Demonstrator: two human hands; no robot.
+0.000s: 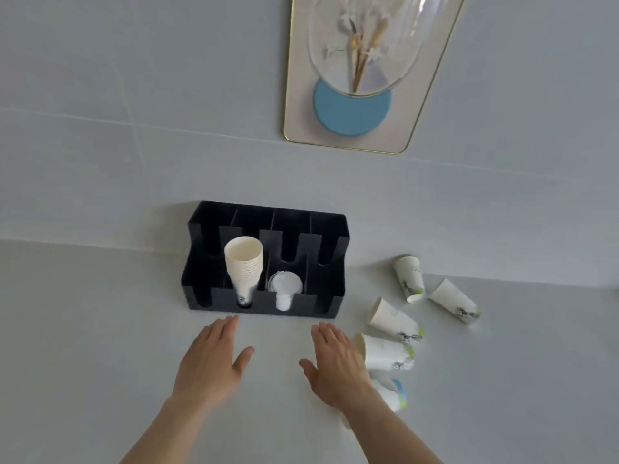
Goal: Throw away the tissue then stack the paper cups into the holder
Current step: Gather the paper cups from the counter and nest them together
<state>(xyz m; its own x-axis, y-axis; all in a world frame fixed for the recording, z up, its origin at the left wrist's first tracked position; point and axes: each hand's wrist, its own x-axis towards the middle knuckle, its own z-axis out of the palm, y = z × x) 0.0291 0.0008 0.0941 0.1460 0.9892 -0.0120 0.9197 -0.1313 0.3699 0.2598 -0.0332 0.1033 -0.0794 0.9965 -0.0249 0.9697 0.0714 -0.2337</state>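
A black cup holder with several slots stands against the wall. One slot holds a stack of paper cups; the slot beside it holds clear lids. Several loose white paper cups lie on their sides to the right: one cup, another cup, a third cup, and more below them. My left hand and my right hand hover flat just in front of the holder, fingers spread, holding nothing. One cup lies partly hidden under my right wrist. No tissue is in view.
A gold-framed picture with a blue circle hangs on the grey tiled wall above the holder. The pale counter stretches left of my hands.
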